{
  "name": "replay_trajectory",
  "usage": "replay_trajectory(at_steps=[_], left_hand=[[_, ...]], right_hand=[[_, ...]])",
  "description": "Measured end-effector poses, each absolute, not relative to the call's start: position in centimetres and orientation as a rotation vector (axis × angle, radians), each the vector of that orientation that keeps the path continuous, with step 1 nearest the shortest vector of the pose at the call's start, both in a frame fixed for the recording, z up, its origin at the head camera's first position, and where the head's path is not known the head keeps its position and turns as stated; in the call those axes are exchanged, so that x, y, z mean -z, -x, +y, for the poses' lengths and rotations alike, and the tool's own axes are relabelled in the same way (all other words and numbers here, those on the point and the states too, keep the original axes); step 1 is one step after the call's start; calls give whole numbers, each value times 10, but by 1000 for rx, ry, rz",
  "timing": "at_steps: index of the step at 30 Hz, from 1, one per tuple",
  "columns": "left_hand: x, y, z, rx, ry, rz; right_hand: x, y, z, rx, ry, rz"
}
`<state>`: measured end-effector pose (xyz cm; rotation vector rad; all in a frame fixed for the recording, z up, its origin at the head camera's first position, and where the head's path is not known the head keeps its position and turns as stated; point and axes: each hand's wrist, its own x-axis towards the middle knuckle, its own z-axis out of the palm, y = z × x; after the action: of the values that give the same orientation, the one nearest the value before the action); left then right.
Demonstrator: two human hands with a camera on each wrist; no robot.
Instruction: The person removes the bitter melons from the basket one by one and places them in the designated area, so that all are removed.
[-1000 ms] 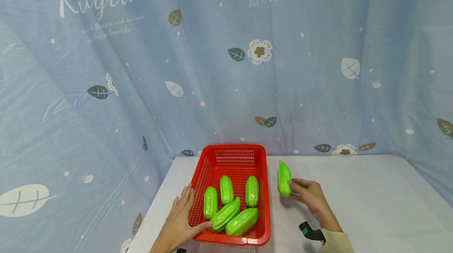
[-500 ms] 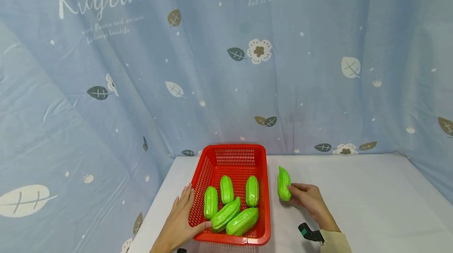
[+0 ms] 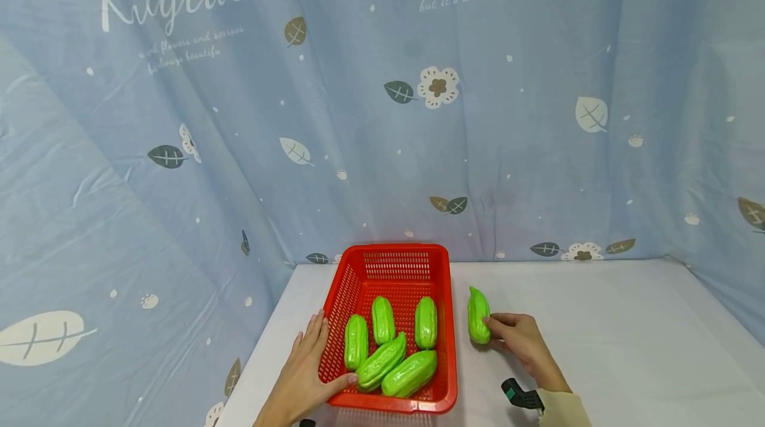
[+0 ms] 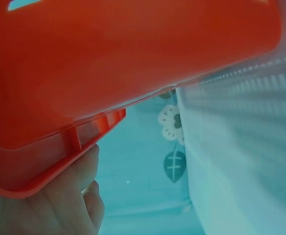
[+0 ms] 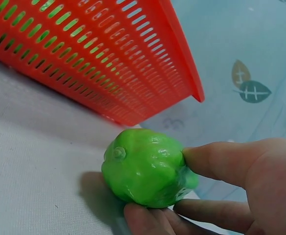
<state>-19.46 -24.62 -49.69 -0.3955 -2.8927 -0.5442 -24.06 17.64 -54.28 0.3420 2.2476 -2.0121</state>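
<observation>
In the head view my right hand [image 3: 526,344] pinches a light green bitter melon [image 3: 478,315] between thumb and fingers, just right of the red basket [image 3: 452,374]. Low over the white table, the melon [image 5: 145,166] casts a shadow in the right wrist view; whether its underside touches the cloth I cannot tell. Several similar bitter melons [image 3: 425,323] lie inside the basket, mostly toward its near half. On the basket's near left corner rests my left hand [image 3: 305,367], its fingers straight along the left side and its thumb over the rim.
The white table [image 3: 597,334] stretches off to the right of the basket. A blue patterned curtain [image 3: 358,115] rises behind the table and along its left side. A black wrist device [image 3: 521,394] sits by the right sleeve.
My right hand has lowered the bitter melon toward the table and slightly nearer to me. The left hand and the basket have stayed in place.
</observation>
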Motion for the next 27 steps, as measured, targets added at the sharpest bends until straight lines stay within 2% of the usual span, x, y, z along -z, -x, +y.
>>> replay_trajectory(at_steps=[27], left_hand=[[496, 195, -246, 538, 392, -2894]], right_hand=[[542, 240, 169, 1928, -350, 2332]])
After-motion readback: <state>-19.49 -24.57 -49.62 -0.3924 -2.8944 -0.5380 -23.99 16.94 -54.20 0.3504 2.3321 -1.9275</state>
